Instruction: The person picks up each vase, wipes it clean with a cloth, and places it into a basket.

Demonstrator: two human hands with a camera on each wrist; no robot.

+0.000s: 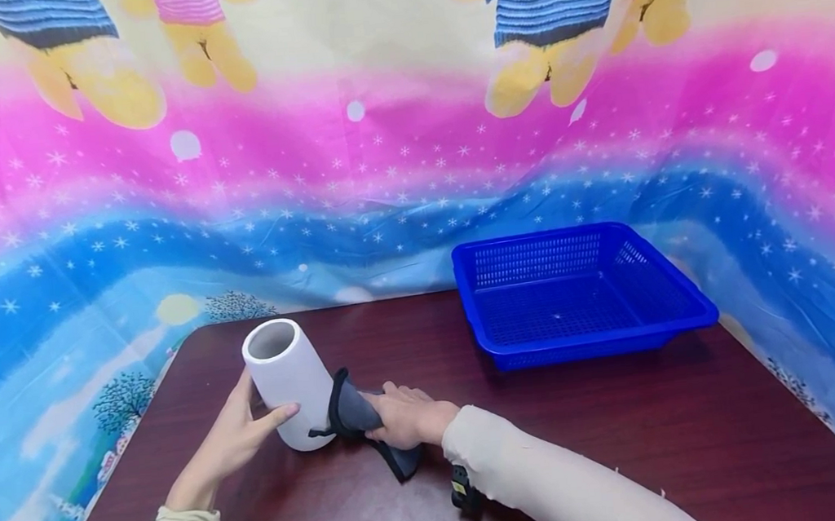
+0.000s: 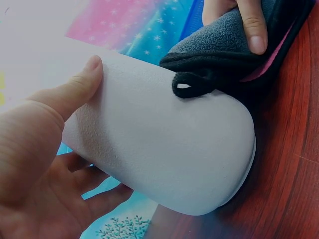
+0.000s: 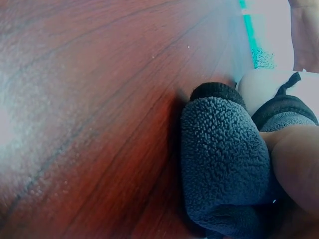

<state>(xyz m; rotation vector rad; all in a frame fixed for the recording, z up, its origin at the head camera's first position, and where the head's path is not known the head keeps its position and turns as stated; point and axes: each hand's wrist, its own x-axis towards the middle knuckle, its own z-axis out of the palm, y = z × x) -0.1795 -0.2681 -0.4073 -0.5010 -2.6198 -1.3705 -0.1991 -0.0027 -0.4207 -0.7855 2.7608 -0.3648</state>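
Note:
A white vase (image 1: 298, 388) with a wide round mouth leans over the table, its mouth toward the upper left in the head view. My left hand (image 1: 234, 432) grips its left side, thumb across the front and the other fingers around the back. Bunched in my right hand (image 1: 409, 416) is a grey fleecy cloth (image 1: 358, 410) with black edging. That cloth lies against the vase's lower right side. In the left wrist view, a black hanging loop (image 2: 192, 85) on the cloth overlaps the white surface. The right palm is hidden by the cloth and the hand itself.
A blue plastic basket (image 1: 587, 352) with mesh walls stands at the back right of the dark red-brown wooden table (image 1: 643, 414). Behind the table hangs a colourful printed cloth backdrop (image 1: 396, 172). Both wrists carry small black devices.

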